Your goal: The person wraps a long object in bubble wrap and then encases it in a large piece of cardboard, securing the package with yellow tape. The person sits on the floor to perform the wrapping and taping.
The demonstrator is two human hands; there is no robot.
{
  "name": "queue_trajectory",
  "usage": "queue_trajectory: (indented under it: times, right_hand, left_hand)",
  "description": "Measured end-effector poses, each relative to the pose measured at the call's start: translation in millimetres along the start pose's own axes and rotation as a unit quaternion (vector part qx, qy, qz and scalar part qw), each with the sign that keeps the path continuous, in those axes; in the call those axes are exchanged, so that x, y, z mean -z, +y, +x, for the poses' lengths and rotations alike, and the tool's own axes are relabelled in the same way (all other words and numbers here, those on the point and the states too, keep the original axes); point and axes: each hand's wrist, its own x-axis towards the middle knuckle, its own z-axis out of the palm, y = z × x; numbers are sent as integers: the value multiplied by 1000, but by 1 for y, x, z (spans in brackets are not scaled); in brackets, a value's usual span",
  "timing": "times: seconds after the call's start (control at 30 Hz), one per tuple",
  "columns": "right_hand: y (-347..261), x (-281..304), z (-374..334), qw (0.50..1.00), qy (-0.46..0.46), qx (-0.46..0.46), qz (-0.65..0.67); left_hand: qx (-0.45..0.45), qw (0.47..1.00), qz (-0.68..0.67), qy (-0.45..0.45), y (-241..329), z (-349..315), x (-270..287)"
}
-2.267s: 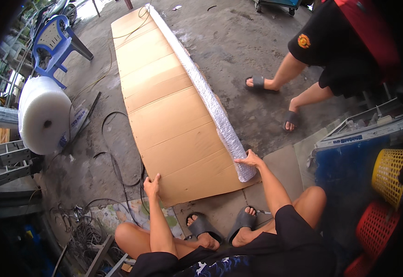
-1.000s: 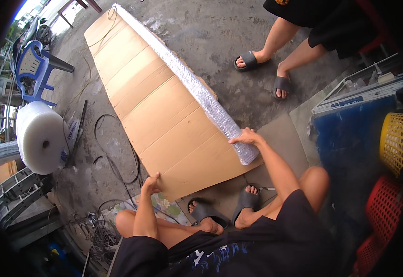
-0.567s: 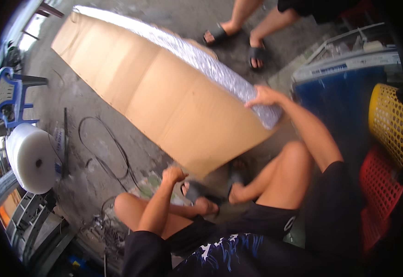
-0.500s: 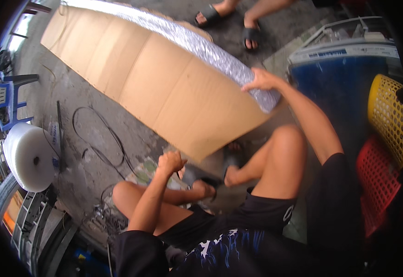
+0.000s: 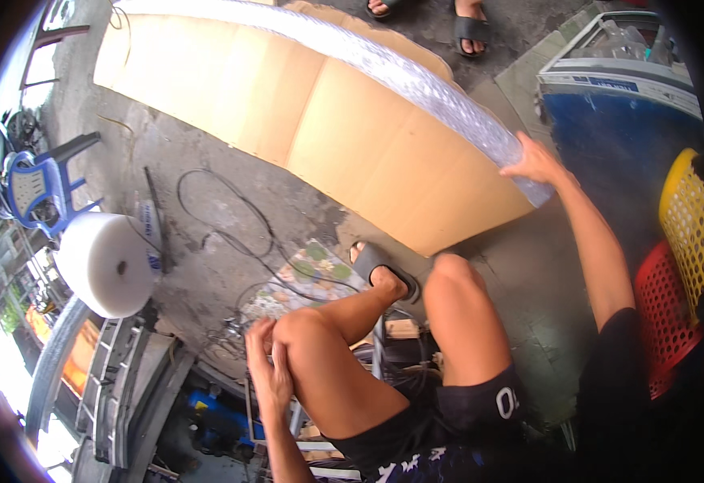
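Observation:
A long bundle wrapped in shiny clear bubble wrap (image 5: 449,105) lies along a brown cardboard sheet (image 5: 352,153), running from far left to the right. My right hand (image 5: 539,161) grips the bundle's near right end, thumb on one side and fingers over the other. My left hand (image 5: 270,366) is beside my left knee, its thumb apart from the bent fingers and nothing visible in it. Part of that palm is hidden against the leg.
A large bubble wrap roll (image 5: 106,266) stands at left near a blue chair (image 5: 42,189). Black cable (image 5: 231,193) loops across the floor. Metal frames (image 5: 114,390) lie lower left. At right are a blue container (image 5: 618,129) and yellow (image 5: 685,217) and red baskets (image 5: 664,314). A person's sandalled foot (image 5: 471,32) is beyond the cardboard.
My left hand has drawn back from in front of my legs to beside my left knee, its fist loosened. My right hand keeps its grip on the bundle's end. The view has shifted.

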Motion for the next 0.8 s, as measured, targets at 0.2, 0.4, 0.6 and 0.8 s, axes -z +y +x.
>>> queue_trajectory:
  times: [0.2,0.4,0.6,0.8]
  right_hand:
    - [10,-27,8,996,2,-63,-58]
    - [-16,-18,-24,990,1,-134,-33]
    - [-70,-10,-58,981,-10,-184,-55]
    - [-55,-5,-25,977,-2,-194,-86]
  left_hand:
    - [301,891,-300,-163,-40,-25,73]
    - [183,950,3,-254,-90,147,221]
    - [22,917,287,-276,-135,412,312]
    - [-81,843,445,-290,-94,612,311]
